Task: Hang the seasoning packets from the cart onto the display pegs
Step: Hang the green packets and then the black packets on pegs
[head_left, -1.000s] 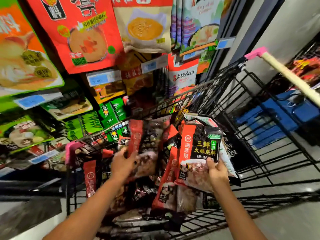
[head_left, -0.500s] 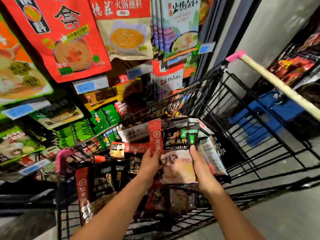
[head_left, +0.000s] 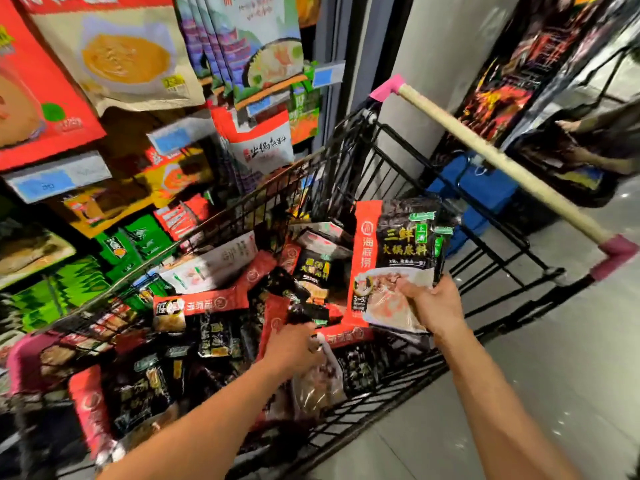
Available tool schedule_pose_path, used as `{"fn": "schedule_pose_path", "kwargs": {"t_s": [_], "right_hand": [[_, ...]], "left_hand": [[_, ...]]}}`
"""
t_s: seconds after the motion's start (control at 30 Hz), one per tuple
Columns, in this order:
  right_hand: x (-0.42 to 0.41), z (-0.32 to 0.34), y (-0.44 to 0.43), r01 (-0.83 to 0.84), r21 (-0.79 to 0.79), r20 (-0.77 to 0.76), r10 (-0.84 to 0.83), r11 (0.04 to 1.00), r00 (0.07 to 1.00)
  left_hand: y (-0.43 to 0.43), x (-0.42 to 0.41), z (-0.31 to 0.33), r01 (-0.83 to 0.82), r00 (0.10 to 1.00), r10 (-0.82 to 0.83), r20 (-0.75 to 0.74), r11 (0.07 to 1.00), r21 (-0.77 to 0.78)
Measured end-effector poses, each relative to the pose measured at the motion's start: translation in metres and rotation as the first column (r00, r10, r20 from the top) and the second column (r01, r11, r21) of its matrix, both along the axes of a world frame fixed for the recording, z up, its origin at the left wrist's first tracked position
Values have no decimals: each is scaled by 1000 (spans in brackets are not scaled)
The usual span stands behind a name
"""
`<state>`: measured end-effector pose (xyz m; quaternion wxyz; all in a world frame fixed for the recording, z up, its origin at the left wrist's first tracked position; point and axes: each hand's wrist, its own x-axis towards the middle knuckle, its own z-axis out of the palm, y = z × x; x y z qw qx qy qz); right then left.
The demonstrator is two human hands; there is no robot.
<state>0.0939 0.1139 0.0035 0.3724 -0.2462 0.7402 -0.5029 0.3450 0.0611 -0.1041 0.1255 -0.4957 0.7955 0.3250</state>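
Seasoning packet (head_left: 398, 258) stands upright over the right end of the wire cart (head_left: 242, 206), long axis near vertical, top edge pointing up and far, its lower right corner gripped by the right hand (head_left: 431, 306). Left hand (head_left: 291, 348) is low in the cart, fingers curled on another packet (head_left: 318, 386) among the heaped packets (head_left: 207, 306). Hanging display packs (head_left: 128, 57) crowd the cart's far-left rim; open floor (head_left: 554, 375) lies right.

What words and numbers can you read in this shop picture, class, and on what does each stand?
"海底捞": red band of the held packet, in the right hand.
"三鲜 火锅底料": its black face.
"3-5": its lower left corner.
"火锅底料": white-and-red hanging packet.
Blue price tags and cart packets: too blurred to read.
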Motion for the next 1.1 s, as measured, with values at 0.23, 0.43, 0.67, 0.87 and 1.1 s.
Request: {"fn": "schedule_pose_path", "kwargs": {"t_s": [0.23,0.43,0.67,0.87,1.1], "right_hand": [[-4,-17,9,26,30,5,-26,999,1000],[10,-24,1,-4,19,58,3,1000,998],[60,-29,-21,-165,25,133,160,986,978],[87,-35,-21,-252,-10,295,244,968,924],[95,-22,-10,-336,-26,316,327,941,891]], "left_hand": [[-16,-7,16,47,983,-45,177,999,-8],[-61,91,64,-514,795,524,-306,849,119],[-47,96,86,-521,302,819,-487,570,635],[-23,70,84,-375,276,897,-345,431,820],[-10,38,76,-359,356,839,-412,530,769]]}}
